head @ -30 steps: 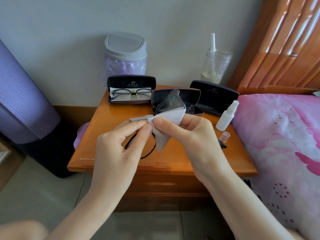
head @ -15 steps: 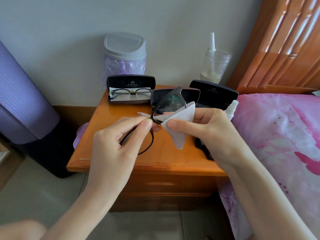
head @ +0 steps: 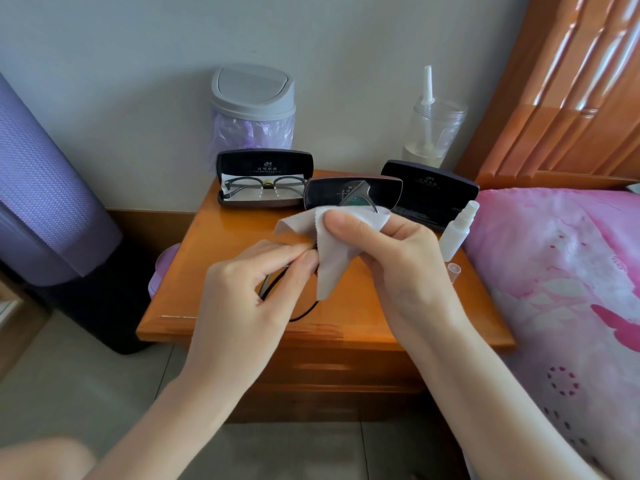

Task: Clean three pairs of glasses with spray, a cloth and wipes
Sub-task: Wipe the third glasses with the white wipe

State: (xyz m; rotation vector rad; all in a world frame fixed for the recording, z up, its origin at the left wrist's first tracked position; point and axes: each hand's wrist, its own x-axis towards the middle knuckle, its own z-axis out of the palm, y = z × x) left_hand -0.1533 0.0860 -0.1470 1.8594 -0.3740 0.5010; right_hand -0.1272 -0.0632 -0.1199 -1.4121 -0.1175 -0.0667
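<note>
I see two slim forearms point(head: 156, 410), bare right down to the frame's lower edge. The left hand point(head: 239, 299) and right hand point(head: 398, 258) are bare too, nails short and plain. A bare knee point(head: 41, 459) shows bottom left, blurred.

Head-worn camera looks forward and down, close over the nightstand point(head: 221, 237).
</note>
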